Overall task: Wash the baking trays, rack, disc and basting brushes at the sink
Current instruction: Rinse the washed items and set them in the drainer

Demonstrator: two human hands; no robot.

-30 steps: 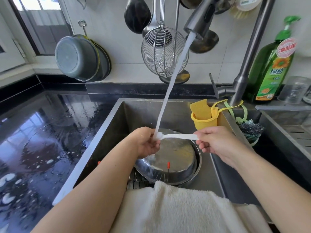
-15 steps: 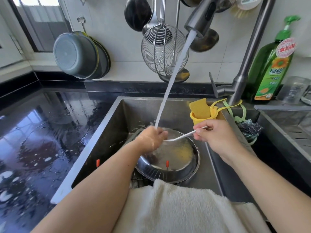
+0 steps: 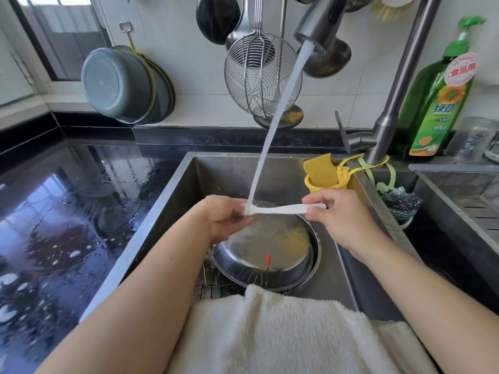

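Note:
A white basting brush [image 3: 290, 209] lies level above the sink [image 3: 167, 209], under the running stream from the tap [image 3: 316, 31]. My right hand [image 3: 337, 214] pinches its handle end. My left hand [image 3: 226, 217] grips its head, where the water lands. Below them a round steel baking tray [image 3: 270, 252] rests in the sink on a wire rack [image 3: 216, 284] with an orange-tipped prong. The brush's bristles are hidden by my left fingers and the water.
A yellow holder with a sponge [image 3: 322, 176] hangs at the sink's right wall, a steel scourer [image 3: 402, 201] beside it. Green dish soap [image 3: 437, 103] stands right of the tap. A white towel [image 3: 283, 333] drapes the front edge. The black counter [image 3: 62, 211] on the left is wet.
The brush dipped with its head low half a second ago and is level under the stream again. My left hand rose back up with it.

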